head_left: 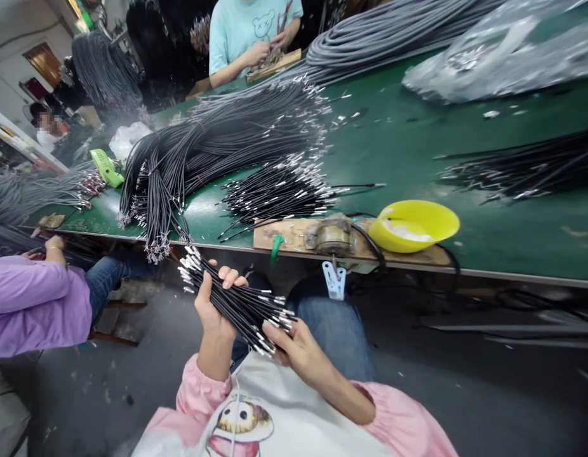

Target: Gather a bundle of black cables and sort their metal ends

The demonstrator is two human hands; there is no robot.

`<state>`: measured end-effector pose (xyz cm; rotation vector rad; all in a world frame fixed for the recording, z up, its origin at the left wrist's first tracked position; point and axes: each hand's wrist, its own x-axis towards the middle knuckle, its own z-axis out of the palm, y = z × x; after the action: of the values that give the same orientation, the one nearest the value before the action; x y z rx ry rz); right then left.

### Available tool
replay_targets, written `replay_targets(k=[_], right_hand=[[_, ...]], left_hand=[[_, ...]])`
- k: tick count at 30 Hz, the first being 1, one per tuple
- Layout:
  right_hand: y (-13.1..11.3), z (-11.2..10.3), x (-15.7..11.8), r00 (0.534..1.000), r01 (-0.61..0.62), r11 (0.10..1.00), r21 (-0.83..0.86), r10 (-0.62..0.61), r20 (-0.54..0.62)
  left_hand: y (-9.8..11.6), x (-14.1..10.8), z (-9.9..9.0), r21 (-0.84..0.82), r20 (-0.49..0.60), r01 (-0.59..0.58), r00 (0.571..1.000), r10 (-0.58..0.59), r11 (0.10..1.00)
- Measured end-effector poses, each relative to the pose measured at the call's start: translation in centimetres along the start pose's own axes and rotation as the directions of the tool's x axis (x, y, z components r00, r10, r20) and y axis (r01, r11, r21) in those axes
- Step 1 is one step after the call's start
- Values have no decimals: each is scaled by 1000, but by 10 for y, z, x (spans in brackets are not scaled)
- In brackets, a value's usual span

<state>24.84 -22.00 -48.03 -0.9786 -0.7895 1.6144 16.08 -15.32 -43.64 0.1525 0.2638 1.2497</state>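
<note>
Both hands are clamped on one bundle of short black cables [246, 299], held in front of the bench [384, 158]. The left hand [215, 311] wraps the bundle near its upper-left end; the right hand [301, 349] grips the silver-tipped lower-right end. On the bench, a cable pile [279, 193] lies behind a wooden board [285, 231], near a yellow bowl [399, 240].

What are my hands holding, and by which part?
A bundle of black cables: left hand near its far end, right hand at the near-end tips.
</note>
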Motion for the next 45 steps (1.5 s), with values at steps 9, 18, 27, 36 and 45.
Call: replay_targets(k=[9,18,27,36,45], right_hand=[[2,5,-2,996,76,984,-162,-84,-43],[7,0,-25,994,-100,983,153,91,64],[-16,1,-6,982,-179,917,356,145,120],[-15,4,1,995,34,987,-155,-47,-84],[-13,0,10,968,46,971,-234,-101,-229]], left_hand=[[-1,7,6,-94,-294,-135,950,102,986],[34,29,-11,-23,-226,-248,945,237,968],[28,19,8,-97,-154,-234,964,218,967],[22,12,9,-54,-131,-291,950,282,955],[9,-4,4,213,94,-330,944,317,920]])
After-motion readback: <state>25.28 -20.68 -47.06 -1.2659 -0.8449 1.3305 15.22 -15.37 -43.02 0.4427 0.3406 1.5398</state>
